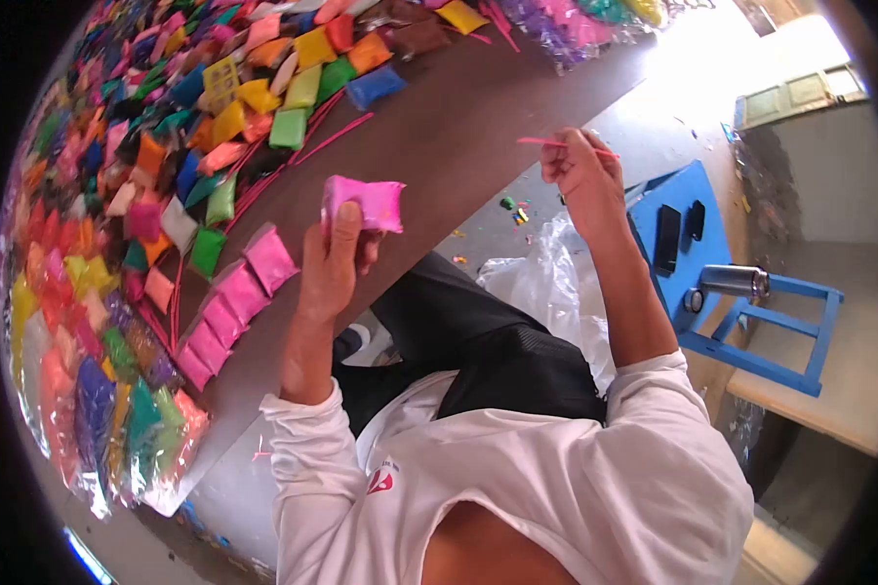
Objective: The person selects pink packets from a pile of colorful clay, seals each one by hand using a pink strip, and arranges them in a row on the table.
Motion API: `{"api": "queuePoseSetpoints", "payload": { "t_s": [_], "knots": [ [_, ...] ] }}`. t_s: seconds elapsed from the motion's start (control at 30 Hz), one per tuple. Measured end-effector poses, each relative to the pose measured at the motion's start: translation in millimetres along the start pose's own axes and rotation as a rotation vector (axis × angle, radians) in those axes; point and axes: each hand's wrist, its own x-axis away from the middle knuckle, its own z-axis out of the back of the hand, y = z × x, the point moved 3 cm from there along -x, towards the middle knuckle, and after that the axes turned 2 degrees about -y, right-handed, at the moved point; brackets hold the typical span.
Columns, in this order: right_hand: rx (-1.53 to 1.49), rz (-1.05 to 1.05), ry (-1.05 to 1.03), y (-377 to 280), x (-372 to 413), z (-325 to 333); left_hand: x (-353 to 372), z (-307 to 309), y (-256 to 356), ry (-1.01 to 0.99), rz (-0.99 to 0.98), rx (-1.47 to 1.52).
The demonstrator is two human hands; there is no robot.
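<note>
My left hand (334,258) is closed around a small pink packet (373,203), thumb on top, held up over the edge of the brown table. My right hand (587,175) is raised off to the right of the table, its fingers pinching a thin pinkish-red stick (541,142) that pokes out on both sides. A row of several pink packets (229,302) lies on the table to the left of my left hand. Similar thin red sticks (334,138) lie among the packets farther back.
A large heap of small coloured packets (229,122) covers the far left of the table (458,127). Clear bags of packets (117,419) lie at the near left. On the right, a blue stool (693,195) bears dark objects and a metal flask (735,281). Clear plastic (556,263) sits below.
</note>
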Motion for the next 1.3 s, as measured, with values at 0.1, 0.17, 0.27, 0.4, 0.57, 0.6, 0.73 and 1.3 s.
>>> {"api": "queuePoseSetpoints", "payload": {
  "t_s": [0.1, 0.17, 0.27, 0.4, 0.57, 0.6, 0.73, 1.3],
  "knots": [
    [0.132, -0.015, -0.095, 15.8, 14.1, -24.7, 2.8, -5.7, -1.1, 0.043, -0.081, -0.098],
    [0.093, -0.084, -0.147, 22.8, 26.5, -42.1, 5.2, -9.3, -6.2, 0.111, -0.132, -0.184],
    [0.196, 0.028, -0.218, 24.8, 45.6, -64.4, 8.8, -15.4, -4.8, 0.183, -0.213, -0.306],
    [0.255, 0.164, -0.165, 31.6, 64.9, -83.9, 11.0, -24.3, -0.7, 0.237, -0.271, -0.466],
    [0.630, 0.607, -0.200, 38.1, 67.1, -104.0, 9.8, -34.7, -2.9, 0.307, -0.389, -0.575],
    [0.646, 0.673, -0.198, 41.4, 65.2, -104.8, 8.5, -35.0, -3.3, 0.322, -0.414, -0.587],
    [0.731, 0.832, -0.221, 45.4, 58.8, -103.5, 10.4, -35.6, 1.0, 0.307, -0.378, -0.724],
    [0.838, 0.744, -0.026, 56.6, 54.0, -82.7, 16.3, -53.2, -2.8, 0.434, -0.507, -0.955]
  ]
}}
